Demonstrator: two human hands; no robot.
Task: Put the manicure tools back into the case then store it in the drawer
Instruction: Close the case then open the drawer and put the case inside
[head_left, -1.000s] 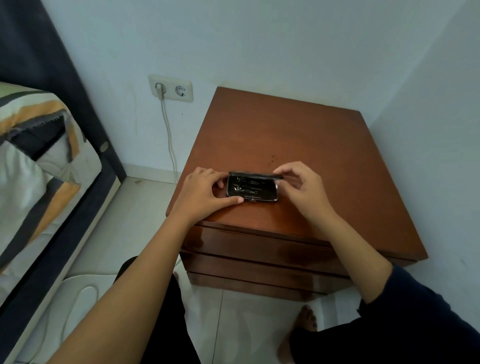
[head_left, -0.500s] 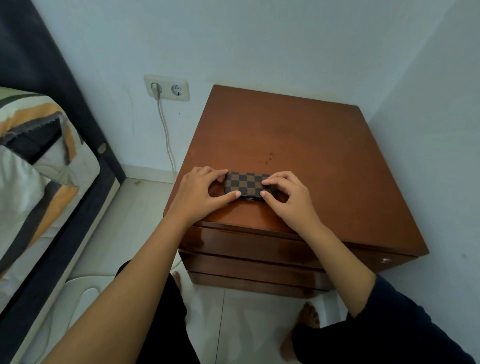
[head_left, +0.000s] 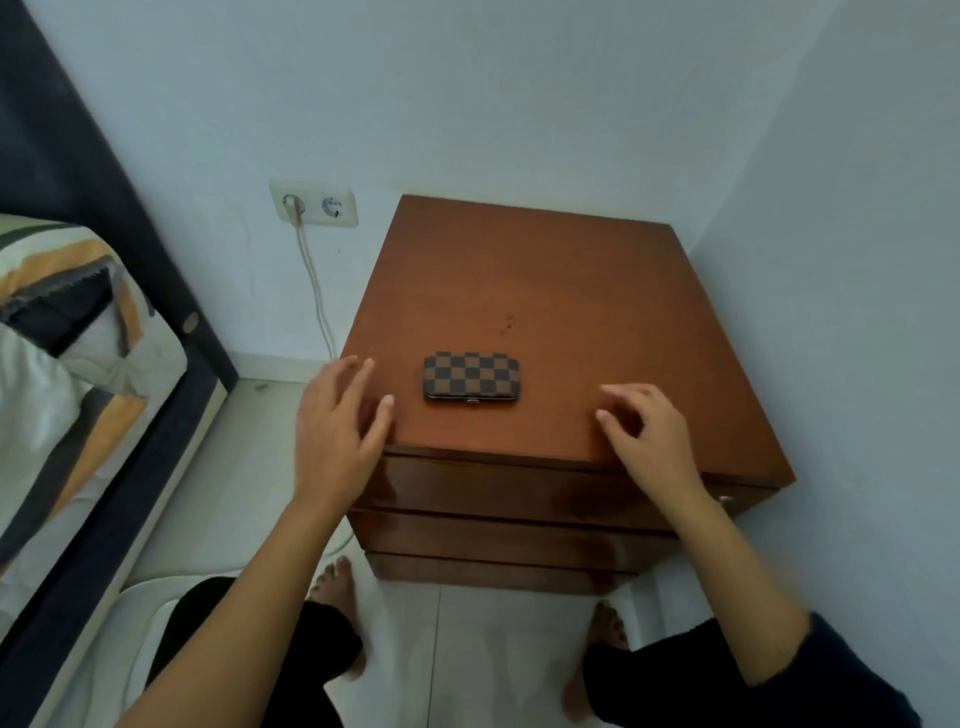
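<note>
The case (head_left: 470, 375) lies shut and flat on top of the nightstand (head_left: 545, 291), near the front edge and a little left of the middle. It is a small rounded rectangle covered in a brown-and-dark checkerboard pattern, with a thin metal rim and a tiny clasp showing along its near side. No tools lie loose on the wood around it.

The nightstand is a boxy piece of reddish-brown wood; its top is fairly matte with a few small dark specks behind the case, while the drawer fronts (head_left: 519, 491) below are glossy and stacked in bands — all of them pushed in.

The left hand (head_left: 337, 431) hovers at the front left corner of the top, palm down, fingers spread and loosely extended, holding nothing; it is just beside the case but apart from it. The right hand (head_left: 649, 436) sits over the front edge to the right of the case, fingers curled loosely inward, thumb forward, also empty and well clear of the case. Both forearms reach in from below, the right one emerging from a dark sleeve.

On the pale wall to the left a white double socket (head_left: 314, 203) has a white cable (head_left: 314, 291) plugged in, hanging down. A bed (head_left: 67, 332) with striped bedding — cream, orange and grey — fills the left edge.
</note>
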